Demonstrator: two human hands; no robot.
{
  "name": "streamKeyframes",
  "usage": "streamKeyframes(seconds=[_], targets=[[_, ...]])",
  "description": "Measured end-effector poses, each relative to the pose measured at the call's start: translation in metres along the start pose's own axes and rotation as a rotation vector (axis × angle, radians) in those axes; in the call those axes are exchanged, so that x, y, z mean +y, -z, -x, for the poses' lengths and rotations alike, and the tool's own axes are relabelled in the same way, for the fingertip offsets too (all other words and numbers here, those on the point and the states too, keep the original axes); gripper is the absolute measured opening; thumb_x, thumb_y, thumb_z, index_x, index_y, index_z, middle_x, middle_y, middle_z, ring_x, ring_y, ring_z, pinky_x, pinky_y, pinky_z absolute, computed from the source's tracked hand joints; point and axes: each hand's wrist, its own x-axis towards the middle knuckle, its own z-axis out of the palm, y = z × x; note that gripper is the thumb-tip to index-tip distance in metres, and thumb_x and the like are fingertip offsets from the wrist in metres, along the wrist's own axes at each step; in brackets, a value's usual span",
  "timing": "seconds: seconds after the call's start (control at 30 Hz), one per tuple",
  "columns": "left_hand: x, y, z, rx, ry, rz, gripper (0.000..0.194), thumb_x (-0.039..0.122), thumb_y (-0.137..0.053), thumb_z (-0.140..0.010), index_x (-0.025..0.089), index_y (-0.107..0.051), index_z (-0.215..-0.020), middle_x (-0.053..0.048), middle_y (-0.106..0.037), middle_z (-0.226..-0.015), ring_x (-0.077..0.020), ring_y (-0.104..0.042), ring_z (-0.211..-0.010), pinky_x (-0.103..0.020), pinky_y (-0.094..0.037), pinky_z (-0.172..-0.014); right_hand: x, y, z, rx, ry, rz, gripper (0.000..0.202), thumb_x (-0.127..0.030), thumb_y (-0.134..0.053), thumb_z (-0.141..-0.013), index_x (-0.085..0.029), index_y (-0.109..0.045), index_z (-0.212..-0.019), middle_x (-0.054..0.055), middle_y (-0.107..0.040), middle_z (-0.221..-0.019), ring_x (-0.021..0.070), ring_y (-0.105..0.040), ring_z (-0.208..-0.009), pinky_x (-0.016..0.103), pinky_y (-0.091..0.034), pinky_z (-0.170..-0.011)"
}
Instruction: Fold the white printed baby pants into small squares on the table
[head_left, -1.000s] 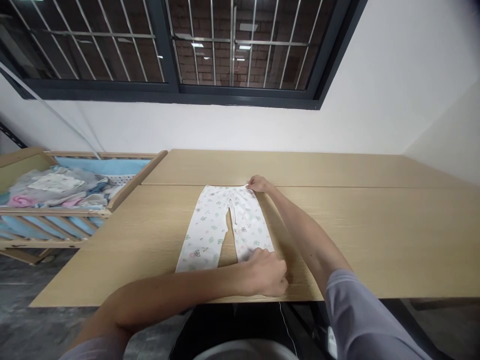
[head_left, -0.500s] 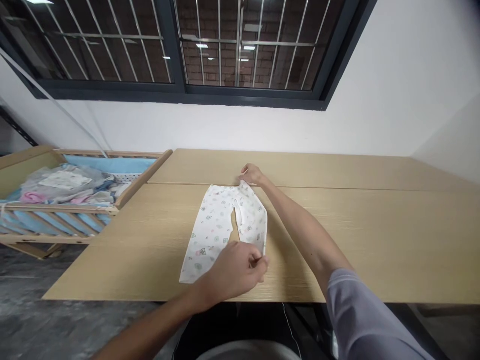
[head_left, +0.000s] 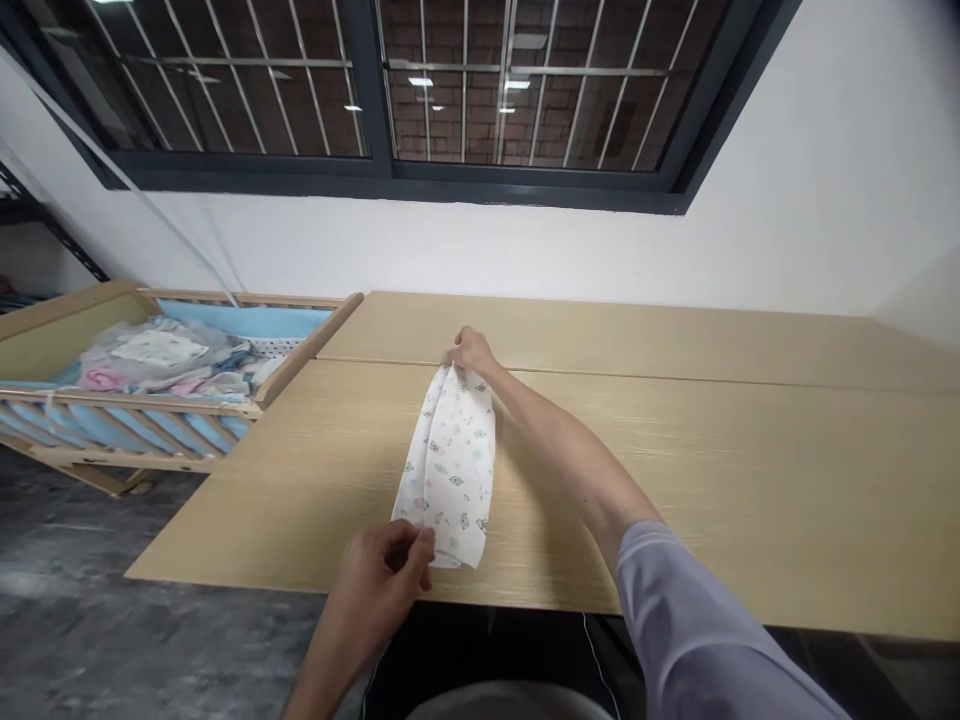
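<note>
A pair of small white baby pants (head_left: pixel 454 465) with a scattered print lies on the wooden table (head_left: pixel 637 450), one leg folded over the other into a narrow strip. At the far, waist end, my right hand (head_left: pixel 472 350) pinches the cloth. My left hand (head_left: pixel 390 565) is closed at the near left corner by the leg hems, thumb and fingertips gripping the fabric edge. The lower leg shows only as a thin band along the left side.
Left of the table stands a wooden crib (head_left: pixel 270 385) with blue lining, holding a pile of clothes and plastic bags (head_left: pixel 161 350). A white wall (head_left: pixel 525 250) and a barred window (head_left: pixel 510 100) rise behind the table. The table's near edge runs just below my left hand.
The right pant leg has been folded over onto the left one. Both hands have moved left with it, and my view has shifted slightly.
</note>
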Motion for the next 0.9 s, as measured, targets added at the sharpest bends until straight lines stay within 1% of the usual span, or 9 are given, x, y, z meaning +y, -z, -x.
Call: streamKeyframes(seconds=[0.1, 0.23, 0.3, 0.43, 0.57, 0.7, 0.8, 0.87, 0.9], targets=[[-0.011, 0.007, 0.002, 0.023, 0.022, -0.046, 0.05, 0.06, -0.048, -0.086, 0.022, -0.059, -0.054, -0.002, -0.063, -0.053, -0.0183, -0.057, -0.053, -0.029, -0.04, -0.056, -0.009, -0.01, 0.001, -0.012, 0.0, 0.006, 0.039, -0.011, -0.066, -0.071, -0.018, -0.055, -0.108, 0.01, -0.063, -0.108, 0.0203, -0.061, -0.087, 0.028, -0.05, -0.071], [-0.019, 0.014, 0.003, 0.062, 0.035, -0.088, 0.049, 0.059, -0.047, -0.085, 0.022, -0.06, -0.057, -0.002, -0.064, -0.054, -0.0182, -0.056, -0.053, -0.029, -0.039, -0.056, -0.018, -0.019, 0.002, -0.032, -0.002, 0.025, 0.039, -0.01, -0.066, -0.071, -0.019, -0.055, -0.107, 0.008, -0.066, -0.098, 0.0235, -0.064, -0.09, 0.03, -0.052, -0.072], [-0.022, 0.016, 0.002, 0.071, 0.045, -0.102, 0.049, 0.06, -0.046, -0.084, 0.022, -0.06, -0.057, -0.002, -0.064, -0.054, -0.0185, -0.056, -0.053, -0.029, -0.039, -0.056, -0.021, -0.023, 0.002, -0.04, -0.01, 0.039, 0.039, -0.01, -0.066, -0.072, -0.019, -0.055, -0.109, 0.009, -0.067, -0.1, 0.0247, -0.065, -0.09, 0.031, -0.052, -0.072], [-0.025, 0.016, 0.001, 0.067, 0.077, -0.163, 0.049, 0.059, -0.043, -0.084, 0.022, -0.058, -0.056, -0.003, -0.065, -0.056, -0.0199, -0.059, -0.056, -0.03, -0.039, -0.059, -0.024, -0.032, 0.002, -0.053, -0.031, 0.071, 0.041, -0.011, -0.067, -0.074, -0.018, -0.056, -0.113, 0.013, -0.066, -0.113, 0.0265, -0.068, -0.093, 0.032, -0.053, -0.07], [-0.028, 0.014, 0.001, 0.076, 0.1, -0.285, 0.048, 0.056, -0.04, -0.086, 0.021, -0.06, -0.06, -0.005, -0.069, -0.064, -0.0215, -0.063, -0.064, -0.03, -0.037, -0.062, -0.025, -0.037, 0.004, -0.074, -0.035, 0.092, 0.038, -0.012, -0.068, -0.075, -0.016, -0.057, -0.112, 0.014, -0.068, -0.111, 0.0266, -0.069, -0.092, 0.032, -0.053, -0.07], [-0.029, 0.011, 0.0, 0.103, 0.132, -0.45, 0.044, 0.047, -0.038, -0.091, 0.021, -0.062, -0.064, -0.005, -0.071, -0.069, -0.0215, -0.065, -0.069, -0.03, -0.035, -0.063, -0.023, -0.041, 0.008, -0.069, -0.01, 0.105, 0.035, -0.014, -0.068, -0.077, -0.017, -0.058, -0.11, 0.014, -0.069, -0.112, 0.0263, -0.069, -0.095, 0.032, -0.053, -0.074], [-0.031, 0.01, 0.002, 0.12, 0.151, -0.566, 0.041, 0.041, -0.039, -0.093, 0.022, -0.064, -0.067, -0.005, -0.072, -0.071, -0.0218, -0.067, -0.071, -0.03, -0.033, -0.062, -0.021, -0.042, 0.01, -0.065, 0.021, 0.107, 0.031, -0.021, -0.068, -0.082, -0.018, -0.057, -0.11, 0.013, -0.069, -0.11, 0.0268, -0.068, -0.096, 0.033, -0.053, -0.077], [-0.032, 0.011, 0.006, 0.132, 0.181, -0.653, 0.04, 0.041, -0.041, -0.094, 0.024, -0.065, -0.067, -0.004, -0.073, -0.071, -0.0237, -0.068, -0.07, -0.03, -0.031, -0.06, -0.018, -0.04, 0.014, -0.066, 0.073, 0.088, 0.028, -0.03, -0.061, -0.09, -0.018, -0.055, -0.114, 0.013, -0.07, -0.109, 0.0271, -0.068, -0.096, 0.035, -0.053, -0.08], [-0.032, 0.011, 0.008, 0.156, 0.203, -0.698, 0.04, 0.043, -0.042, -0.095, 0.025, -0.066, -0.068, -0.004, -0.074, -0.071, -0.0253, -0.069, -0.069, -0.03, -0.03, -0.058, -0.017, -0.038, 0.017, -0.066, 0.12, 0.073, 0.028, -0.034, -0.056, -0.094, -0.018, -0.053, -0.118, 0.014, -0.07, -0.11, 0.0271, -0.068, -0.097, 0.037, -0.053, -0.082]])
